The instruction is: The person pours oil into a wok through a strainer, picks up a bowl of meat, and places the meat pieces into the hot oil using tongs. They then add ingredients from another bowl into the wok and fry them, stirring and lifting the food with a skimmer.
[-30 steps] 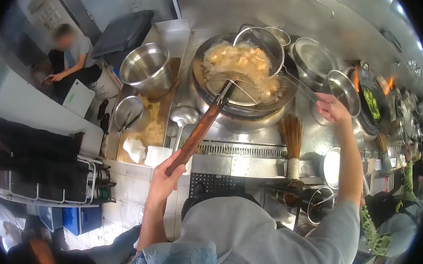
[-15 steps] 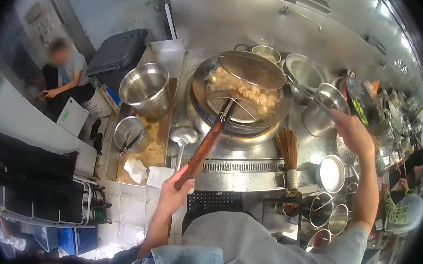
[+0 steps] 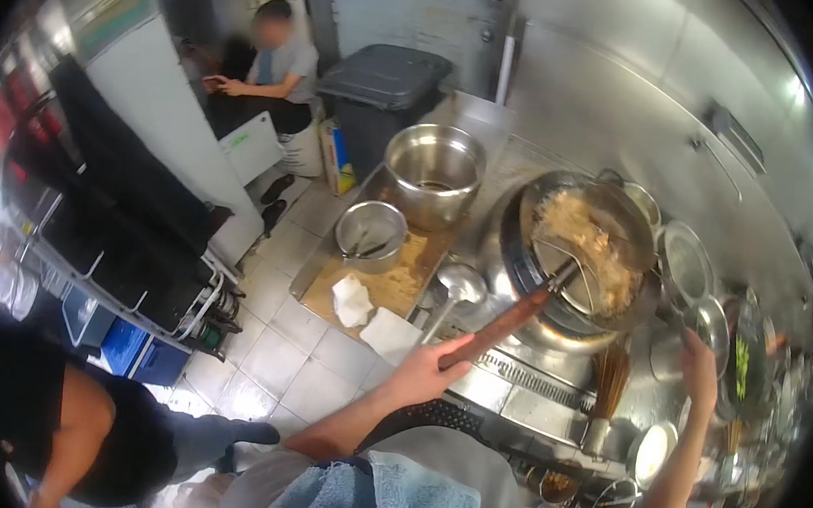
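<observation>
My left hand (image 3: 428,370) is closed around the wooden handle of a wire strainer (image 3: 508,329). The strainer's round head lies over the wok (image 3: 505,238), against pale brown pieces of food (image 3: 576,222). On the right, my right hand (image 3: 700,371) is closed on the handle of a large round skimmer (image 3: 635,232). Its shallow bowl sits in the wok, with food in or over it. Steam or foam blurs the contents. A steel ladle (image 3: 461,284) rests on the counter left of the wok, nearest my left hand.
A tall steel pot (image 3: 436,161) and a steel bowl with utensils (image 3: 371,230) stand on a board at the left. A bamboo brush (image 3: 609,380) stands before the wok. One person (image 3: 285,73) sits behind; another person's arm (image 3: 83,420) is close at lower left.
The view has swung left, shifting the stove rightward. The skimmer has gone from above the food down into the wok. Another person has appeared at lower left.
</observation>
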